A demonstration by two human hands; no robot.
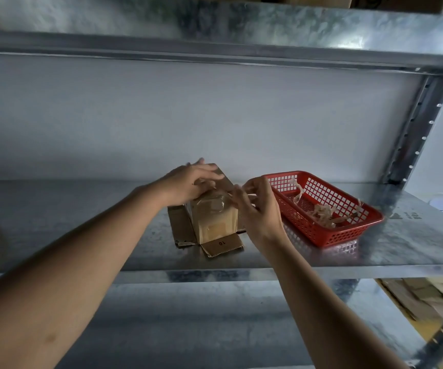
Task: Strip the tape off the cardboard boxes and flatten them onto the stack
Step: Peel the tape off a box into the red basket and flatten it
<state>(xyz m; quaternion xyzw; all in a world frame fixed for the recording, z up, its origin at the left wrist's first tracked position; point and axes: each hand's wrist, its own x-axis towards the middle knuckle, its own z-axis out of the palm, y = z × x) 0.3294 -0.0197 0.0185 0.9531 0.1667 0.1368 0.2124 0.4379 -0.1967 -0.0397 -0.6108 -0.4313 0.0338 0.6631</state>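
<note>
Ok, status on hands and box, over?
Left hand pressing box top. Right hand pinching tape strip, peeling. Red basket beside, not blocking.

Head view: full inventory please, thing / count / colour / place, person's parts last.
cardboard box: one, brown, taped, standing mid-shelf with its bottom flaps splayed out.
flattened cardboard: one piece showing, brown, lying under the box.
tape strip: one, clear, across the box top, being pulled towards the right.
basket: one, red plastic mesh, on the shelf right of the box.
tape scraps: a crumpled tangle, pale tan, inside the basket.
shelf: galvanised grey metal, bearing all of the above.
upper shelf: grey metal, overhead.
cardboard pile: brown, lower right below the shelf; count unclear.
left hand: presses on the box top.
right hand: fingers pinch the tape.
</note>
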